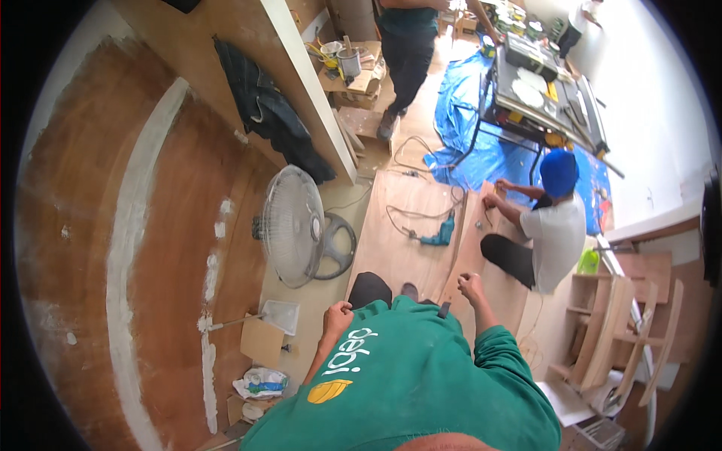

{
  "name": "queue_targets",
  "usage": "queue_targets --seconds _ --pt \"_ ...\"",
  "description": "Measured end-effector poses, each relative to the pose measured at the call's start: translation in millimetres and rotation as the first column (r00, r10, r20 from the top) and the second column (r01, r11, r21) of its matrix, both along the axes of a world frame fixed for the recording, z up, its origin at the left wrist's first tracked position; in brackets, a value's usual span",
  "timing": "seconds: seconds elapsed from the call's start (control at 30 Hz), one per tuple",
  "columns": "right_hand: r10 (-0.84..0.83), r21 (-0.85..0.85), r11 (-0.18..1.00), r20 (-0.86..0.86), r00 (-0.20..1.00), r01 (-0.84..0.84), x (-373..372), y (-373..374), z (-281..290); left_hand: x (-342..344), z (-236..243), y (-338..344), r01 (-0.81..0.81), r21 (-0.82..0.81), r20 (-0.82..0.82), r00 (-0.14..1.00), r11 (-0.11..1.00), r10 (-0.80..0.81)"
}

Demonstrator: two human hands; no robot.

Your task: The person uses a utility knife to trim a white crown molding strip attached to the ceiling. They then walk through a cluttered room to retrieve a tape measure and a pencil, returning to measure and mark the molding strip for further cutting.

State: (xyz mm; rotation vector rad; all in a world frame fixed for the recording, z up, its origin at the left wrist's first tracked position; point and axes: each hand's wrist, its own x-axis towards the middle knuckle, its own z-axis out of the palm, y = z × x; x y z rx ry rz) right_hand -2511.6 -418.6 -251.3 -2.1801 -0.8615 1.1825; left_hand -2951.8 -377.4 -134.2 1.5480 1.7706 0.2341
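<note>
- The left hand [336,319] is held low by the left knee, fingers bent; whether anything is gripped cannot be told
- The right hand [471,289] is raised over the narrow board [468,244], fingers curled inward; whether the tips are pressed together or on something small cannot be told
- The narrow board is laid on the floor ahead, beside the wide plywood sheet [398,259], on which a teal drill [438,229] is rested
- The board's far end is being handled by a crouching co-worker [555,233] in a blue head covering
- At the back, a grey pail [349,64] is set on a cluttered stand, a stick stood in it; its other contents are hidden
- Beside it a yellow container [329,49] is seen, its contents too small to be made out
- At lower left, a white plastic bag [259,382] is crumpled, blue shown at its front; what is inside cannot be told
</note>
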Motion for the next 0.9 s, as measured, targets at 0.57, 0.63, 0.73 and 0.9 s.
queue_targets --seconds 0.57,0.63,0.73,0.9 --pt "0.467 0.463 0.786 -0.008 0.884 -0.41 -87 464 105 73 117 429 -0.033 0.555 0.143 0.988 0.832 -0.056" --pt "0.491 0.489 0.76 0.0 0.871 -0.429 -90 508 136 86 160 472 -0.078 0.669 0.124 0.992 0.739 -0.007" --pt "0.496 0.467 0.787 -0.088 0.864 -0.404 -102 573 182 101 215 529 -0.159 0.794 0.143 0.987 0.587 0.075" --pt "0.578 0.409 0.793 -0.271 0.769 -0.452 -92 682 173 123 276 629 -0.224 0.919 0.165 0.966 0.324 0.2"
